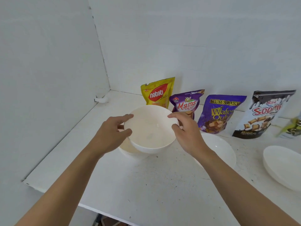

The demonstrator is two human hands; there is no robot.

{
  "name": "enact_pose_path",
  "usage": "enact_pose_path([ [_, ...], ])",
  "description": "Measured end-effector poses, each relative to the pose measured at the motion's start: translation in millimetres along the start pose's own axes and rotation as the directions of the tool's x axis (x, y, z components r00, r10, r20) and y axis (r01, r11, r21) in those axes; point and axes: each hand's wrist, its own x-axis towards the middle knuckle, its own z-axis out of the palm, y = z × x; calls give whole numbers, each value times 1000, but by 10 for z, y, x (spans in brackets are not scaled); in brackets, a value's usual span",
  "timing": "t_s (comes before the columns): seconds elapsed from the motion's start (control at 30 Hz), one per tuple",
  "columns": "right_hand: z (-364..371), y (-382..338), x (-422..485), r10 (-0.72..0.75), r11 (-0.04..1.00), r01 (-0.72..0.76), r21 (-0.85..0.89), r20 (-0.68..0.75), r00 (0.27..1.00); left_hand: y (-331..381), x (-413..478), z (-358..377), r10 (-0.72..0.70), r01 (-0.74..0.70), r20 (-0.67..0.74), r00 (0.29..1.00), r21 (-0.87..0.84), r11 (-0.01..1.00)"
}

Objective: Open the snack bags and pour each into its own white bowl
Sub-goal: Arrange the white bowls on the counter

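White corner table, white walls. Your L hand + R hand grip opposite rims of a white bowl, held between them. Under it, prob. a second bowl. Snack bags stand in a row beyond your fingertips; two more bowls sit right of R hand.

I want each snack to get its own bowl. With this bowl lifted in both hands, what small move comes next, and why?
Probably set the lifted bowl down on a bare part of the table, clear of the lower bowl beneath it. The left hand and right hand both grip its rim, so neither is free to pick up a bag such as the yellow bag.
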Motion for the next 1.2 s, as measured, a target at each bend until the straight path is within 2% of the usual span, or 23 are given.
enact_pose_path([
  [0.13, -326, 155, -435, 64, 992, -52, 116, -99, 993, 135, -165, 283, 54, -51, 101, 993, -29, 998],
  [0.23, -532, 303, -782, 156, 980, -141, 139, -103, 982, 200, -316, 558, 108, -107, 194, 975, -14, 994],
  [0.47, -962, 675, -1487, 233, 972, -232, 40, -37, 972, 324, -705, 1171, 101, -111, 385, 917, 3, 994],
  [0.63, -1181, 966, -1823, 271, 962, -272, -21, -12, 962, 351, -964, 1578, 58, -89, 461, 885, 46, 995],
  [0.83, -1237, 1193, -2037, 285, 956, -281, -82, 47, 957, 293, -1154, 1842, -1, -39, 480, 877, 73, 997],
  [0.97, -1221, 1198, -2063, 249, 964, -241, -115, 63, 966, 262, -1184, 1858, -25, 18, 459, 888, 19, 1000],
  [1.1, -1178, 1183, -2021, 211, 971, -204, -123, 50, 976, 231, -1160, 1836, -17, 16, 440, 898, 6, 1000],
  [1.2, -1159, 1174, -1960, 169, 967, -158, -198, 40, 985, 218, -1112, 1790, 6, -3, 418, 908, -6, 1000],
])
